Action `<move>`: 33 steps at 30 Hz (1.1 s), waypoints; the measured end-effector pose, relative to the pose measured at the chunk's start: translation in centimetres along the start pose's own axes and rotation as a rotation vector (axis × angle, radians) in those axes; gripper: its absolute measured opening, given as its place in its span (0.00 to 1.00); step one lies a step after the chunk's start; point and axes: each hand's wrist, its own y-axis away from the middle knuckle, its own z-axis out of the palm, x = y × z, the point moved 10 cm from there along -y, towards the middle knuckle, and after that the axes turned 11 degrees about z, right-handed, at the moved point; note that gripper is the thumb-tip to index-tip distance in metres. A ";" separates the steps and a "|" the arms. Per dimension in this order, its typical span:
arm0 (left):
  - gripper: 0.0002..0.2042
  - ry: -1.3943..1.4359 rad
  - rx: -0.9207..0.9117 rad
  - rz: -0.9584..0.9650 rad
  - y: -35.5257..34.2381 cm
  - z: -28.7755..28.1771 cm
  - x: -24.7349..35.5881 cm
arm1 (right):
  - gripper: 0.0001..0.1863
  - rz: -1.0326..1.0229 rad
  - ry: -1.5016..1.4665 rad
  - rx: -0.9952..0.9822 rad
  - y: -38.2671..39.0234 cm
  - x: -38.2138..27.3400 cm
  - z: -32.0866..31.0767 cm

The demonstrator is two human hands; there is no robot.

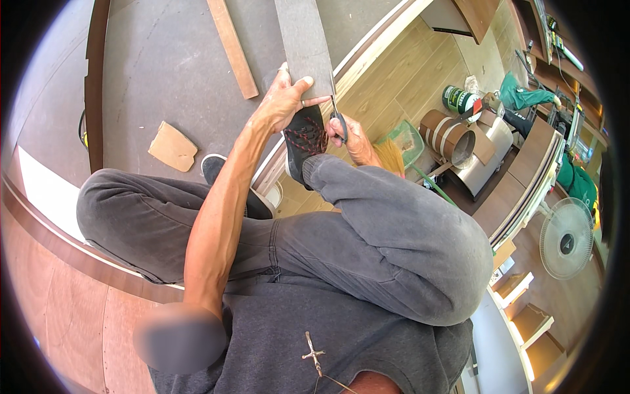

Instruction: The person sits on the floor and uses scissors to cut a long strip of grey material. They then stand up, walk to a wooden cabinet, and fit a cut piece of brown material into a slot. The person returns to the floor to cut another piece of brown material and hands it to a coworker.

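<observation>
My left hand (281, 105) grips the end of a long grey strip (303, 41), with the index finger stretched across it. At the strip's right edge, my right hand (348, 138) is closed on scissors (340, 130), their blades against the edge. My right black shoe with red laces (303, 141) lies just under the end of the strip. To the left, a narrow wooden plank (230, 46) and a small tan offcut (172, 146) lie on the grey surface (147, 79).
Right: a green-lidded bucket (459, 100), large cardboard tube (446, 138), translucent container (410, 141), green cloth (522, 92), stacked boards (505, 187) and standing fan (566, 243). A pale wooden rail (363, 44) borders the surface I sit at; beyond it is plank-patterned flooring (387, 75).
</observation>
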 end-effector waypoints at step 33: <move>0.25 -0.050 0.030 -0.026 0.6 -0.5 0.5 | 0.18 -0.012 -0.014 0.010 0.0 -1.6 0.8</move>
